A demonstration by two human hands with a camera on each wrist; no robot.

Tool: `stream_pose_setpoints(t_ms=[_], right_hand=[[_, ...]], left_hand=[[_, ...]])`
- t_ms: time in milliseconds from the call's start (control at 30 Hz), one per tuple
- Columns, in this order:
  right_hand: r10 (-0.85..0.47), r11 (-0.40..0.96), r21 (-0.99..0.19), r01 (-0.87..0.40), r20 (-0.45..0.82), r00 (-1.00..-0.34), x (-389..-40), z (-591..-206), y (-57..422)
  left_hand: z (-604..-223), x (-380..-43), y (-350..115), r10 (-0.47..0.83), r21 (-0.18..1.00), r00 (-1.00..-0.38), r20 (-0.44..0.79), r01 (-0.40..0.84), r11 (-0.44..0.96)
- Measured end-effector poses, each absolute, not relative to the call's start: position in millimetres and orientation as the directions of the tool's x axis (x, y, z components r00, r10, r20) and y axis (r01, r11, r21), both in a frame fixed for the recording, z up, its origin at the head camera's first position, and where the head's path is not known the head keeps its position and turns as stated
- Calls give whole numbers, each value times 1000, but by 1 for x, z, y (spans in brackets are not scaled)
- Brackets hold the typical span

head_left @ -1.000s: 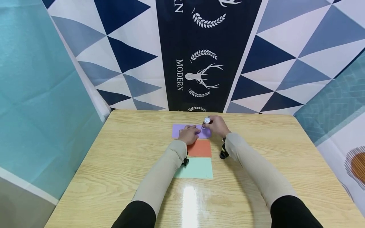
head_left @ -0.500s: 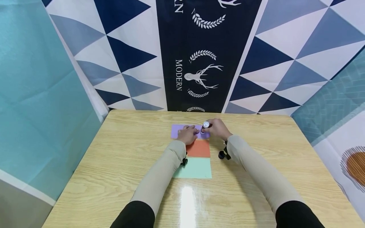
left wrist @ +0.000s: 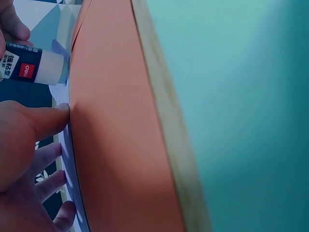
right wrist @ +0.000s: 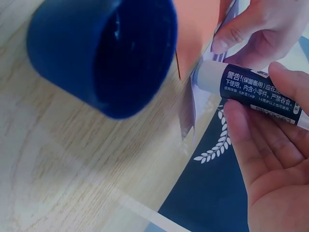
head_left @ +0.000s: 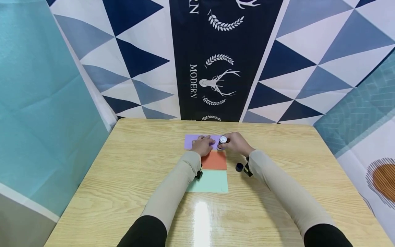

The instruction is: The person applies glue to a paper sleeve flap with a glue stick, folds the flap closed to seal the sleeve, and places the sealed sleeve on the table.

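Basically, right hand point(head_left: 237, 143) is pinching the glue stick point(right wrist: 260, 92), thumb and fingers clamped on it, with its lower end meeting the purple paper point(head_left: 189, 141) towards that sheet's right end. Left hand point(head_left: 202, 146) is pressing the same sheet, fingers spread and gripping nothing. Purple paper is lying near the far edge of the wooden table point(head_left: 139, 157), just beyond the orange paper point(head_left: 217, 162); mint-green paper point(head_left: 213, 183) is sitting on the near side of the orange. Can't tell if purple is overlapping orange. Dark blue cap point(head_left: 239, 167) is resting to the right of the orange paper, off the stick.

To do it well: left fingers should be bracing close to the stroke, else the sheet will likely be skidding. Right end looks to be curling up, so aim to be stroking outward, lightly and evenly, without smearing orange or table.
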State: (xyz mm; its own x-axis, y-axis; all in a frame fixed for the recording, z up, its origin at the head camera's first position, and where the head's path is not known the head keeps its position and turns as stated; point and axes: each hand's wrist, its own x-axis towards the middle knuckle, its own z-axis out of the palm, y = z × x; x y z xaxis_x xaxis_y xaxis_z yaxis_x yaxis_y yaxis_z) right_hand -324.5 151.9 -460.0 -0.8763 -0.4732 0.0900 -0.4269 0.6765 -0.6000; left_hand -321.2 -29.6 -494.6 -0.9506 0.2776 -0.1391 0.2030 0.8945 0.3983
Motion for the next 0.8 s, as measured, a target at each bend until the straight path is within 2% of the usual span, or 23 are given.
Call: stream_pose_setpoints(t_ms=[467,600,800], right_hand=[[-464,667,-593,-451,142,-874,-340,-461,149],[-418,695,-570,-437,173,-892,-348,-463,149],[-349,698,-609,-377,170,-922,-360,-467,146]], left_hand=[[-502,-329,-29,266,382,-951,-160,189,905],[-499,-326,-28,276,384,-948,-162,197,902],[-494,-323,-29,269,382,-949,-167,189,905]])
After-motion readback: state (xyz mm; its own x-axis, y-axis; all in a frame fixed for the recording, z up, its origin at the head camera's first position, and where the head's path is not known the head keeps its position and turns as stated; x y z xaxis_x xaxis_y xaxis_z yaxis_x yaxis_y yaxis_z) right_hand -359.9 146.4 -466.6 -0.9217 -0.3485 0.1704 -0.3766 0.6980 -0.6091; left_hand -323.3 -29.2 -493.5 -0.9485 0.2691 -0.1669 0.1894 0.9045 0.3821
